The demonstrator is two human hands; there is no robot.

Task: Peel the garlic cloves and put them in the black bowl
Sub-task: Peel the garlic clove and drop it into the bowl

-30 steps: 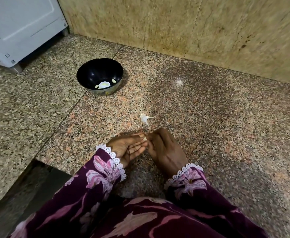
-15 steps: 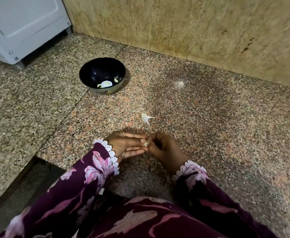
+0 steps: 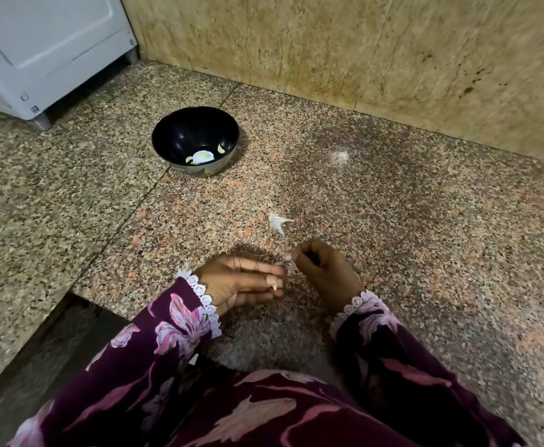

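Right now my two hands have parted over the speckled pink-and-grey granite floor (image 3: pixel 393 221), with a small gap between them. My left hand (image 3: pixel 241 282) lies with its fingers stretched out almost straight, and a small pale garlic clove (image 3: pixel 273 283) sits at the tips of the middle fingers. It is tiny and partly blurred, so I judge it more resting there than firmly gripped. My right hand (image 3: pixel 322 269) is curled into a loose fist, thumb and forefinger pinched on a thin whitish scrap of garlic skin (image 3: pixel 288 257).

The round glossy black bowl (image 3: pixel 167 137) stands well apart from both hands, up near the white appliance (image 3: pixel 45 50) and the tan stone wall (image 3: pixel 328 50), with a few pale peeled pieces (image 3: pixel 202 156) already in its bottom. A torn papery white husk (image 3: pixel 278 221) lies on the floor just beyond my right hand.

What worries me is the clove. Perched on straight fingertips, it could roll off onto the gritty floor as I reach for the bowl, and I would have to pick it up dirty. The reach is long, so a toss might miss or bounce off the rim. The skin could also cling to my right fingers and follow the clove in. I cannot tell whether any skin is left on the clove, so it might go in half peeled.
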